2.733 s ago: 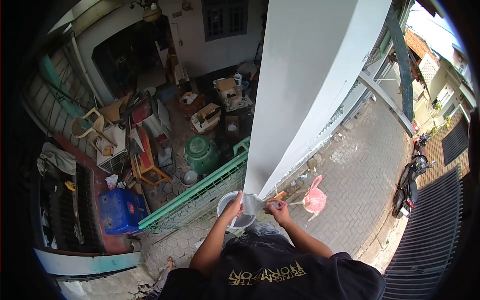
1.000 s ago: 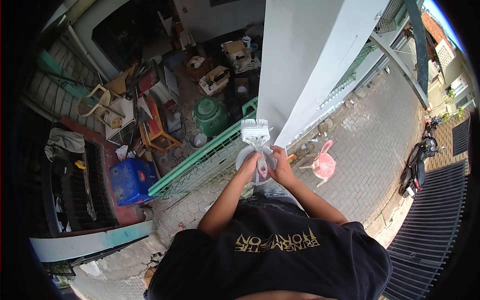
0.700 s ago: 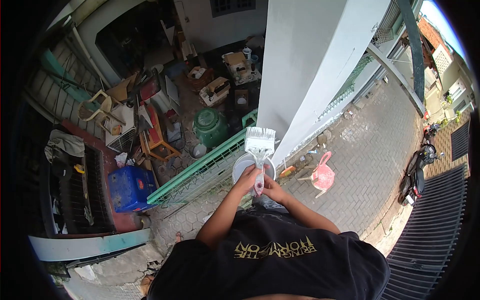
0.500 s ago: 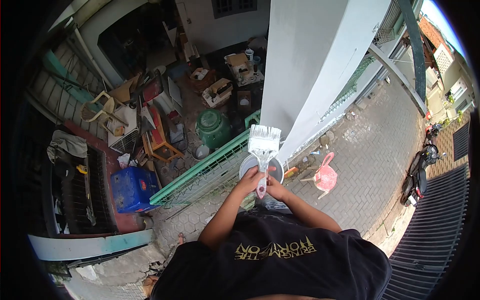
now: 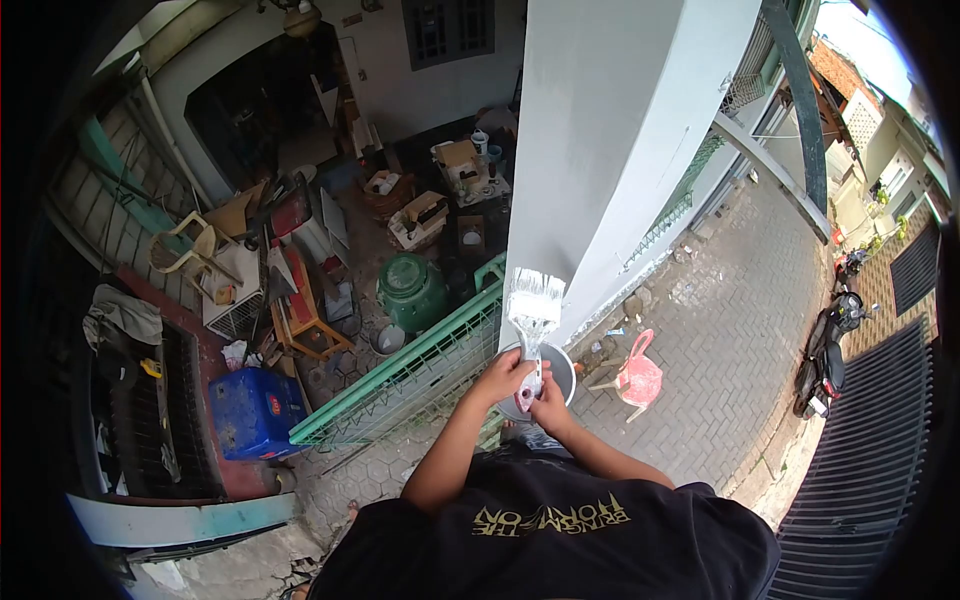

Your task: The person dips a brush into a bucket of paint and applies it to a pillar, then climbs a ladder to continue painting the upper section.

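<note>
A wide paintbrush (image 5: 534,312), its bristles and metal band coated in white paint, points up and away from me. My left hand (image 5: 503,379) is closed around its handle from the left. On the other side, my right hand (image 5: 552,406) has its fingers closed at the lower part of the same handle; some fingertips are hidden behind it. Below and behind both hands is a round grey bucket (image 5: 565,372), partly covered by them. A pale grey-white pillar (image 5: 580,130) rises just beyond the bristles.
A green metal fence (image 5: 400,365) runs to the left of the pillar, with a green drum (image 5: 411,293) behind it. On the left stands a blue box (image 5: 250,412). A pink chair (image 5: 640,380) is on the paving at right; a motorcycle (image 5: 828,355) is parked farther off.
The view has shifted, so the surroundings sit lower and farther left. The brush and both hands appear slightly lower and to the right, with the brush still held.
</note>
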A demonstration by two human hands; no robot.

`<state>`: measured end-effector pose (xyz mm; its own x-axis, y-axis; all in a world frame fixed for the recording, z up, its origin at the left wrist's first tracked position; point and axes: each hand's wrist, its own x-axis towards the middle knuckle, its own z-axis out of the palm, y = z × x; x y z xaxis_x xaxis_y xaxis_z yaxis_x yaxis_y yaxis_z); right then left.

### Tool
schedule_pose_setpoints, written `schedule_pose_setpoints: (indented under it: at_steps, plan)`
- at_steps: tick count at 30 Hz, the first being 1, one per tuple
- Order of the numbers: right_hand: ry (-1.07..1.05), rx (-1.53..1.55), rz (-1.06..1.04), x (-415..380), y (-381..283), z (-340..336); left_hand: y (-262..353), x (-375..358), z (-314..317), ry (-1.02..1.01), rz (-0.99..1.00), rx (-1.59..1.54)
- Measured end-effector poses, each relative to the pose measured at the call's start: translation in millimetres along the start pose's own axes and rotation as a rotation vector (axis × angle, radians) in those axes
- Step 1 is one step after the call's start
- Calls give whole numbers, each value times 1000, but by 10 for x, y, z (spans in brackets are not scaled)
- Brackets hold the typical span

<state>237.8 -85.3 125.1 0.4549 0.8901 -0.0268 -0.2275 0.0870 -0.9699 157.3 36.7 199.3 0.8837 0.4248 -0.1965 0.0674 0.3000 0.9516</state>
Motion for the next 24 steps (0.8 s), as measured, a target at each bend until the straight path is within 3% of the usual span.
schedule_pose_setpoints:
  at_steps: [4,7,10,15,17,20,24]
  plan:
    - [-25,-78,170,-66,-160,0,-87,-4,-92,13,9,72]
    - [-56,-63,150,-88,-184,33,-40,1,-134,24,-11,22]
    - [-94,-145,186,-79,-141,41,-287,45,-291,65,17,166]
    - [-157,-209,190,-46,-143,73,-106,-121,-316,109,31,183]
    - [-28,0,154,-37,-118,136,54,-231,-338,16,-158,-9]
    - [-47,-133,228,38,-225,-32,188,-296,-449,10,-205,-92]
    - [59,-19,321,7,-267,-207,288,-259,-781,12,-92,-110]
